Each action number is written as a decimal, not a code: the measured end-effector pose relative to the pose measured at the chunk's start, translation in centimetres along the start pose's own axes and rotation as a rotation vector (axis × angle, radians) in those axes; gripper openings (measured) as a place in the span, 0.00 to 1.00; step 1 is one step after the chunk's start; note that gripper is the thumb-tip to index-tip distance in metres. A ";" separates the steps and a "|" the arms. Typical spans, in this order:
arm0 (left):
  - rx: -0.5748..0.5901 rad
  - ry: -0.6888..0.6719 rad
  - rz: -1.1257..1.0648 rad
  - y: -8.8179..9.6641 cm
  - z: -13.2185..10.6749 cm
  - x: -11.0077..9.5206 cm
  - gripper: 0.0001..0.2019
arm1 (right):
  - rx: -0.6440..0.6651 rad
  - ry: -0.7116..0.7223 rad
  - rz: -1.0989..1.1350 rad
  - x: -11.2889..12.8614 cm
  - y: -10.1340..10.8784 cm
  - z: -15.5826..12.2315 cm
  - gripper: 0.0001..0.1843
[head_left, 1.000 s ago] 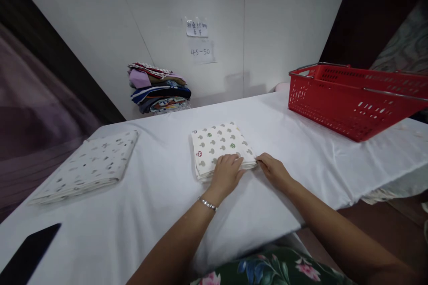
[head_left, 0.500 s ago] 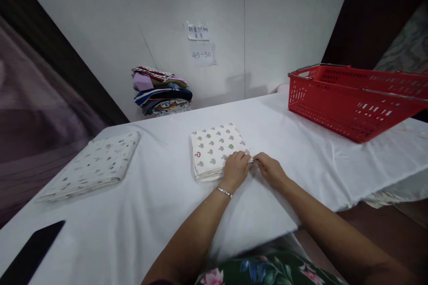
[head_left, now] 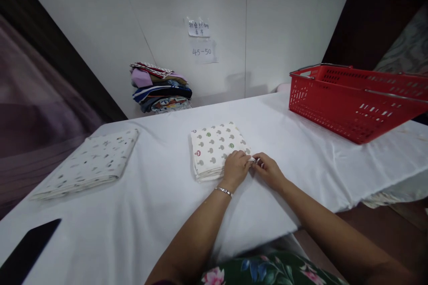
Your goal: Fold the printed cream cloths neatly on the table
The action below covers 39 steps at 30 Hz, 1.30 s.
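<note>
A folded white cloth with a grey mushroom print (head_left: 214,146) lies in the middle of the white-covered table (head_left: 160,213). My left hand (head_left: 236,168), a bracelet on its wrist, rests curled on the cloth's near right corner. My right hand (head_left: 268,170) meets it from the right, and the fingers of both pinch that corner's edge.
A second folded spotted cloth (head_left: 88,163) lies at the left. A stack of folded coloured fabrics (head_left: 160,87) stands against the back wall under two paper notes. A red plastic basket (head_left: 354,98) sits at the right. A black flat object (head_left: 26,251) lies at the near left edge.
My left hand slid right along the cloth's near edge to the right corner, where it now meets my right hand. The cloth has stayed in place.
</note>
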State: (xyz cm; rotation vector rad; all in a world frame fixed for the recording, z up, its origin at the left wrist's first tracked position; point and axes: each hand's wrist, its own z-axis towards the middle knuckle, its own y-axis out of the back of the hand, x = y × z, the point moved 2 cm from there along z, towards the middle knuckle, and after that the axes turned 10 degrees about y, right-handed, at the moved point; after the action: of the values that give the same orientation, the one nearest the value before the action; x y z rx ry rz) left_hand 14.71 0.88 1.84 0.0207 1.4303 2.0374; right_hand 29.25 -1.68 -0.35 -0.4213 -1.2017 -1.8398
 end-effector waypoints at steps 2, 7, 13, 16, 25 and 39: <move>0.014 0.013 -0.010 0.0 0.1 -0.1 0.06 | -0.006 -0.020 -0.002 0.1 -0.1 0.1 0.09; 0.070 0.002 -0.018 0.6 -0.2 -0.2 0.07 | -0.048 -0.056 0.012 0.4 -0.4 0.0 0.07; 0.094 -0.051 -0.060 1.2 -0.7 0.0 0.08 | -0.022 -0.049 -0.065 0.2 -0.5 0.1 0.07; 0.058 -0.047 -0.077 1.3 -0.7 0.0 0.09 | -0.050 -0.004 -0.082 0.2 -0.4 0.7 0.06; 0.062 -0.046 -0.029 0.8 -1.1 0.2 0.09 | -0.029 -0.092 -0.118 -0.6 -0.1 0.6 0.06; 0.042 0.020 0.071 1.1 -1.3 0.2 0.04 | -0.068 0.003 -0.133 0.0 -0.1 -0.1 0.11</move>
State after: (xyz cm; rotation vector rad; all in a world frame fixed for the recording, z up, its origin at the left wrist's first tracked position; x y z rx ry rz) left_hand 13.55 -0.32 2.22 0.0700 1.5042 2.0698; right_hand 29.19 -1.77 -0.46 -0.3847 -1.1922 -1.9986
